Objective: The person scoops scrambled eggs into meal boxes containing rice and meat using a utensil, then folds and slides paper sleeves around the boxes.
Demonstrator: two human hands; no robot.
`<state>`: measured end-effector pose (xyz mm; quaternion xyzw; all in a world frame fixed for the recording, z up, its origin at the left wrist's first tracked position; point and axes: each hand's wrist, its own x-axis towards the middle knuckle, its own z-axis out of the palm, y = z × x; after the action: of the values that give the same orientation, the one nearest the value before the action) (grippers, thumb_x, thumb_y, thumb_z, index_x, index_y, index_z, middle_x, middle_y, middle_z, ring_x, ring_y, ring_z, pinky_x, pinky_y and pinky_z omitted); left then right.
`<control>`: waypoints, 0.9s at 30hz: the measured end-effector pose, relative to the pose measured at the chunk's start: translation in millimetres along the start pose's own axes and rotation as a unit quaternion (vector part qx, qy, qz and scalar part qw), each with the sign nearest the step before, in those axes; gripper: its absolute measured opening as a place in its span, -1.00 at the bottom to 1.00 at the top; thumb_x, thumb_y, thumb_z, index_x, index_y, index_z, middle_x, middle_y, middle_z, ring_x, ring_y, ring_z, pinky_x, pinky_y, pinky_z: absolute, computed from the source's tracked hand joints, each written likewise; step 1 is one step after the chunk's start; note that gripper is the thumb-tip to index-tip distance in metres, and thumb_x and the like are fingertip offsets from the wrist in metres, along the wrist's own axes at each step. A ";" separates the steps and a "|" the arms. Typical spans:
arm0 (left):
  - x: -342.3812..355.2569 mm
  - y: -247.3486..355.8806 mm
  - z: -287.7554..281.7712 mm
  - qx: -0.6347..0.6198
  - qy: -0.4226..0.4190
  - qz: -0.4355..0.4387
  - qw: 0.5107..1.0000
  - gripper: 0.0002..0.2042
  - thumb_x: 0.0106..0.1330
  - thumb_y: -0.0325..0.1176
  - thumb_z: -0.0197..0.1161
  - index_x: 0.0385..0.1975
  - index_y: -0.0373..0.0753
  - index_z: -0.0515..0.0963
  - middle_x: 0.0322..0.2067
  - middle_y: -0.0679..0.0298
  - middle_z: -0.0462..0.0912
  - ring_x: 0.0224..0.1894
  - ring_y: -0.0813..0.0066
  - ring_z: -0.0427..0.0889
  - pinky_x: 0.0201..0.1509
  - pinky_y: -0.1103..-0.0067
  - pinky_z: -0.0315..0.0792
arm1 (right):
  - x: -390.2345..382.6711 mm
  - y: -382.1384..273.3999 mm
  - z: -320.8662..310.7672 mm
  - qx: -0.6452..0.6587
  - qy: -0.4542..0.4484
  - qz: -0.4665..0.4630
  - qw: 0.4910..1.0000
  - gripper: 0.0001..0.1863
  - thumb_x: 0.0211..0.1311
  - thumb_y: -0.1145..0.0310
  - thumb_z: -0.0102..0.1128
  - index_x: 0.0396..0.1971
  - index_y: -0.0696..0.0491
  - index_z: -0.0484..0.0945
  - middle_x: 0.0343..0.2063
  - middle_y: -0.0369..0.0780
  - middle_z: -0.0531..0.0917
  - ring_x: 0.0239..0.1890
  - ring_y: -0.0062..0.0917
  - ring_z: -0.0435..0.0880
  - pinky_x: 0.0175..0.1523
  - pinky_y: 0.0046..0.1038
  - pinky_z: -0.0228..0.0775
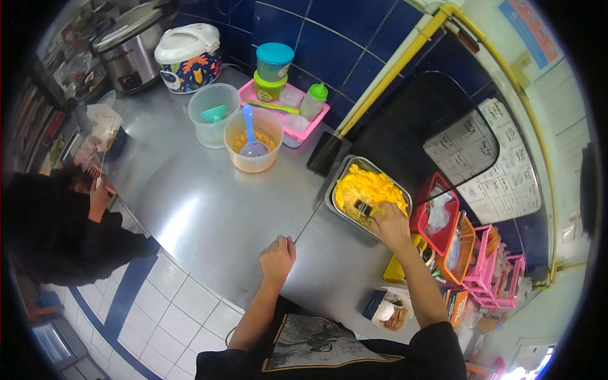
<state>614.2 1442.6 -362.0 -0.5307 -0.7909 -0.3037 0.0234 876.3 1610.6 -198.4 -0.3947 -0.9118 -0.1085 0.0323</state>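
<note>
A metal tray (337, 187) full of yellow food (367, 189) sits on the steel counter (209, 209) at the right. My right hand (389, 223) reaches into the tray's near side and is closed around a dark utensil (363, 208) that pokes into the yellow food. My left hand (277, 257) rests as a loose fist on the bare counter, left of the tray, holding nothing.
A tub of orange bits with a blue ladle (253, 147), a clear tub (213, 114), a pink tray of containers (286, 104) and two rice cookers (189, 57) stand at the back. Baskets (453, 240) crowd the right. Another person (69, 221) stands at the left.
</note>
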 end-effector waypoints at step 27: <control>-4.0 3.1 -1.7 -0.017 -0.049 -0.009 0.999 -0.74 0.42 -0.20 0.20 -0.50 -0.16 0.49 -0.64 0.13 0.64 -0.63 0.09 0.66 -0.56 0.23 0.53 | 20.9 16.0 35.5 0.189 -0.124 -0.107 0.968 -0.84 0.24 0.40 0.16 -0.36 0.20 0.60 0.07 -0.04 0.66 -0.07 -0.17 0.73 0.01 -0.18 0.59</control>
<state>618.1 1439.2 -360.6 -0.5378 -0.7908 -0.2910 -0.0269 874.6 1644.1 -227.2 -0.2915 -0.9496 0.1132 -0.0191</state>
